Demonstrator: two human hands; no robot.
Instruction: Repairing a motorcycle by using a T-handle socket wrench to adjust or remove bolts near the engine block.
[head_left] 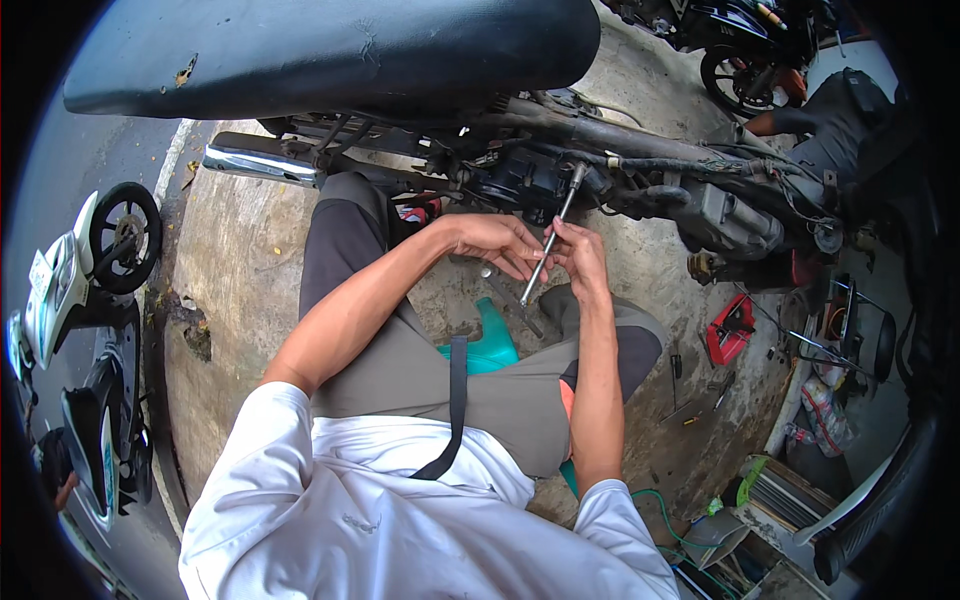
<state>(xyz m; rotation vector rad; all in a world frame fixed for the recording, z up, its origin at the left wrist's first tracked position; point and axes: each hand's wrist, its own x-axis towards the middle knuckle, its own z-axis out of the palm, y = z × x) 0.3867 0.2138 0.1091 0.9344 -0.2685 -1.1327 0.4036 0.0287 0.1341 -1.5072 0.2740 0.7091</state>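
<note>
A long silver socket wrench [565, 213] slants down from the engine area [522, 175] of a motorcycle with a worn black seat [330, 55]. My right hand [580, 258] is closed on the wrench's shaft. Beside it, my left hand [500, 243] has curled fingers on the same tool, lower along it. A small metal piece [488, 271] lies on the concrete below my hands. I sit low on a teal plastic stool [485, 345], knees spread beneath the bike.
Parked white [55, 285] and black [745, 25] motorbikes stand left and upper right. Another person's dark-clothed body [840, 115] is at the right. A red tool case [730, 325], loose tools [720, 395], plastic bags [825, 420], a green hose [660, 510] and crates [785, 500] lie along the right.
</note>
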